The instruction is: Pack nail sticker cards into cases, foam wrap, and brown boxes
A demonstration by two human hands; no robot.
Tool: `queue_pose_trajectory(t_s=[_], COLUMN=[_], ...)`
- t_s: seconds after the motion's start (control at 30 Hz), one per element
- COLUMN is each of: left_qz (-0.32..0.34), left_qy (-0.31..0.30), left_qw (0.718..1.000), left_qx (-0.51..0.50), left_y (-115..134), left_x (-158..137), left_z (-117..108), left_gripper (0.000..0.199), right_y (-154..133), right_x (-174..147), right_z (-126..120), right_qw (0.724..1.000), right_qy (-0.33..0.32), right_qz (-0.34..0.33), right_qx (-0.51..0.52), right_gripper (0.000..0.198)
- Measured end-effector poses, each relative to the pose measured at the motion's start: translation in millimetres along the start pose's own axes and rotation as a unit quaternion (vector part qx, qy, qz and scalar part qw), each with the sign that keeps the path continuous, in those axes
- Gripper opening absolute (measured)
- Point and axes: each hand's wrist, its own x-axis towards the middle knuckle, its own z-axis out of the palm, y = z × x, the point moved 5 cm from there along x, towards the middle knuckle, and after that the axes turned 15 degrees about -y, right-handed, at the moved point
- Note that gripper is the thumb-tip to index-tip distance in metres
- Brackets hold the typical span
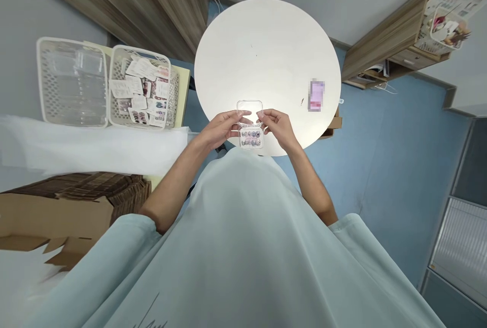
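Clear case held open at the table's near rim

The clear case (pixel 250 126) lies unfolded between the person's two hands, its long axis running straight out from the body: lid on the far side, tray nearest the shirt (pixel 258 216). Two rows of decorated nails (pixel 251 138) run crosswise in the tray. The left hand (pixel 224 126) has its fingers loosely bent around the lid's left side; the right hand (pixel 279 126) pinches the opposite side between thumb and fingertips. Whether the case touches the tabletop, I can't tell.

It sits over the near edge of the round white table (pixel 262 43) — little room towards the body, but a wide bare stretch beyond the lid. Off to the right, well apart, a blurred pinkish item (pixel 316 95) lies with a small dark sliver (pixel 302 101) beside it.

Left of the table — clear of the hands — stand a basket of packets (pixel 173 99) and a basket of clear boxes (pixel 41 84).
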Motion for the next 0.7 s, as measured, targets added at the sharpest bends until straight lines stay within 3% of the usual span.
queue_pose_trajectory(t_s=[0.2,0.37,0.53,0.7], left_qz=[0.005,-0.017,-0.009,-0.001], left_qy=[-0.006,0.025,0.049,0.036], left_qw=[0.999,0.999,0.998,0.999], left_qx=[-0.039,-0.045,-0.041,-0.036], left_y=[-20.9,-38.3,-33.1,-21.5], left_x=[-16.9,-26.2,-27.8,-29.5], left_z=[-6.6,-15.3,-18.6,-17.8], left_gripper=[0.057,0.045,0.046,0.045], right_y=[8.2,11.2,6.4,-3.4], right_x=[0.7,1.6,-7.4,-24.6], right_z=[4.7,4.9,9.2,16.0], right_qw=[0.999,0.998,0.994,0.98], right_qy=[0.039,0.055,0.058,0.033], right_qz=[0.009,-0.001,-0.034,-0.092], right_qx=[0.011,-0.018,-0.082,-0.172], right_gripper=[0.063,0.062,0.059,0.052])
